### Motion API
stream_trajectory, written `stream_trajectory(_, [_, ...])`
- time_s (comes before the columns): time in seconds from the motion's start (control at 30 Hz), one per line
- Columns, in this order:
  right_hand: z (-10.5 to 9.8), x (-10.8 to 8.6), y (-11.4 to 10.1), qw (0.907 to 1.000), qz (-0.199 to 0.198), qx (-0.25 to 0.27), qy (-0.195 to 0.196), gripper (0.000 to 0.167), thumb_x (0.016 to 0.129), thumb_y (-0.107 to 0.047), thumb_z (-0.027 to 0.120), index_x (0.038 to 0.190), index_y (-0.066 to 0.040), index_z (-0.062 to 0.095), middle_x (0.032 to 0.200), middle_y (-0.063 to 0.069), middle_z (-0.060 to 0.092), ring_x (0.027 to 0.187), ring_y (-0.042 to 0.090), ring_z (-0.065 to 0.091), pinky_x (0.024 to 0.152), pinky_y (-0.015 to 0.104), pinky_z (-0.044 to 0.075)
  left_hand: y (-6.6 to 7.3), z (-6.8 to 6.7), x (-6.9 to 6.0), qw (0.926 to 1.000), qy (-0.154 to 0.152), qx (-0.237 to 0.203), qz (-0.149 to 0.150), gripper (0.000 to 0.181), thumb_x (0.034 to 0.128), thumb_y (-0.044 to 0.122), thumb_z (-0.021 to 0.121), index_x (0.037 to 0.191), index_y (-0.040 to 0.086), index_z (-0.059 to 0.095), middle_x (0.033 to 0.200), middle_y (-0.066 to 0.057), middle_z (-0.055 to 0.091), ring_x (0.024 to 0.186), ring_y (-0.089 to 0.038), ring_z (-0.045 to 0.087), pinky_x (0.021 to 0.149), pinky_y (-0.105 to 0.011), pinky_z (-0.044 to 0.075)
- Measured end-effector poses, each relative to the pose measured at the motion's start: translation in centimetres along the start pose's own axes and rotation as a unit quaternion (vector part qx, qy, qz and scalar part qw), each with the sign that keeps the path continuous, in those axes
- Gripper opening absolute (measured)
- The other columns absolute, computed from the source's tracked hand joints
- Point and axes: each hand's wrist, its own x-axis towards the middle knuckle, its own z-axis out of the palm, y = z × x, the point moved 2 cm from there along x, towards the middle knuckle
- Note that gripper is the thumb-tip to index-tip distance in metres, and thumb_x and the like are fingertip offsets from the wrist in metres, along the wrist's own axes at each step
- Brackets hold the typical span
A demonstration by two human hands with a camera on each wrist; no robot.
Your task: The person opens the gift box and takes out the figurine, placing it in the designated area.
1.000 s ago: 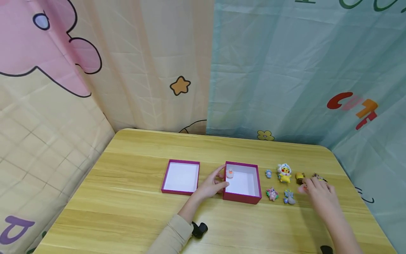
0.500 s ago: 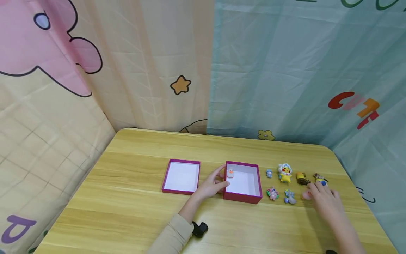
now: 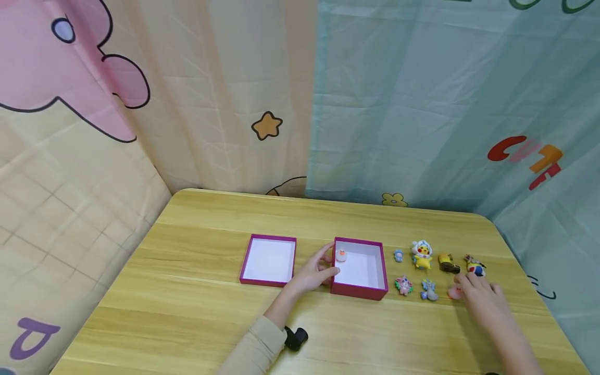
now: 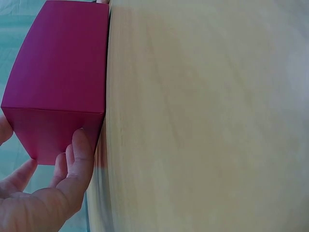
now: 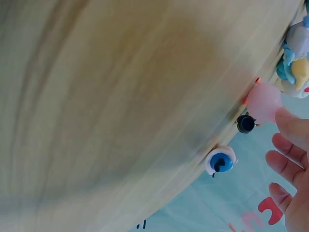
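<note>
In the head view my left hand holds the left side of a magenta box with a white inside. Seen from the left wrist, its fingers press against the box wall. A small white duck figure with an orange beak is in the box's left part. My right hand is at the right end of the toys, its fingertips on a pink toy figure with orange feet; the thumb is hidden. Behind that hand lies a white, blue and red figure, beside a yellow and brown one.
A matching box lid lies inside-up, left of the box. Between box and right hand are a small blue figure, a yellow figure in a white hood, a pink-green figure and a grey-blue one. Curtains back the wooden table.
My right hand has drawn slightly toward me and to the right, the pink toy figure moving with it. The yellow-brown and white-blue figures are now uncovered. My left hand stays at the box.
</note>
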Motion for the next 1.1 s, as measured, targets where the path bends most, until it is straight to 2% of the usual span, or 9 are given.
stream_trajectory(0.13, [-0.05, 0.04, -0.02, 0.9996, 0.010, 0.001, -0.025, 0.017, 0.084, -0.002, 0.059, 0.100, -0.002, 0.055, 0.095, 0.014, 0.054, 0.091, 0.038, 0.050, 0.068, 0.054, 0.036, 0.02, 0.03, 0.00, 1.0000, -0.002, -0.009, 0.001, 0.065, 0.0879, 0.018, 0.062, 0.144, 0.024, 0.029, 0.114, -0.009, 0.045, 0.082, -0.018, 0.054, 0.069, -0.032, 0.053])
stream_trajectory(0.23, [-0.09, 0.06, 0.02, 0.9994, 0.014, 0.003, -0.031, 0.017, 0.084, -0.003, 0.060, 0.100, -0.001, 0.055, 0.095, 0.014, 0.054, 0.091, 0.039, 0.050, 0.068, 0.055, 0.037, 0.11, 0.04, 0.01, 0.9999, -0.003, -0.010, 0.002, 0.065, 0.0880, 0.017, 0.061, 0.144, 0.023, 0.029, 0.114, -0.009, 0.045, 0.082, -0.018, 0.054, 0.070, -0.032, 0.053])
stream_trajectory(0.5, [-0.05, -0.06, 0.01, 0.9997, 0.016, 0.010, -0.012, 0.018, 0.082, -0.007, 0.064, 0.098, -0.002, 0.057, 0.092, 0.012, 0.054, 0.090, 0.038, 0.051, 0.065, 0.054, 0.038, 0.09, 0.04, -0.07, 0.9999, -0.004, -0.010, 0.006, 0.065, 0.0883, 0.018, 0.061, 0.144, 0.023, 0.028, 0.114, -0.010, 0.045, 0.082, -0.019, 0.055, 0.070, -0.033, 0.054])
stream_trajectory(0.73, [-0.11, 0.03, -0.02, 0.9995, 0.023, 0.013, -0.018, 0.019, 0.080, -0.007, 0.066, 0.097, -0.003, 0.057, 0.091, 0.013, 0.054, 0.089, 0.039, 0.051, 0.065, 0.054, 0.037, 0.14, -0.01, -0.12, 0.9999, -0.004, -0.006, 0.011, 0.064, 0.0881, 0.018, 0.061, 0.143, 0.023, 0.029, 0.115, -0.011, 0.045, 0.082, -0.018, 0.054, 0.068, -0.033, 0.054])
stream_trajectory(0.97, [-0.18, -0.06, -0.03, 0.9997, 0.021, 0.010, -0.010, 0.020, 0.078, -0.005, 0.067, 0.096, -0.003, 0.057, 0.091, 0.014, 0.054, 0.089, 0.040, 0.051, 0.065, 0.055, 0.036, 0.26, -0.01, -0.20, 0.9998, -0.006, -0.017, 0.011, 0.065, 0.0883, 0.017, 0.061, 0.144, 0.022, 0.028, 0.116, -0.013, 0.044, 0.083, -0.018, 0.053, 0.071, -0.037, 0.054])
stream_trajectory(1.1, [-0.25, -0.03, -0.02, 0.9995, 0.024, 0.015, -0.012, 0.021, 0.079, -0.006, 0.067, 0.097, -0.003, 0.057, 0.092, 0.015, 0.054, 0.090, 0.040, 0.051, 0.065, 0.055, 0.036, 0.17, -0.04, -0.11, 0.9999, -0.004, -0.010, 0.007, 0.064, 0.0884, 0.019, 0.061, 0.144, 0.023, 0.029, 0.116, -0.011, 0.044, 0.083, -0.018, 0.053, 0.070, -0.035, 0.054])
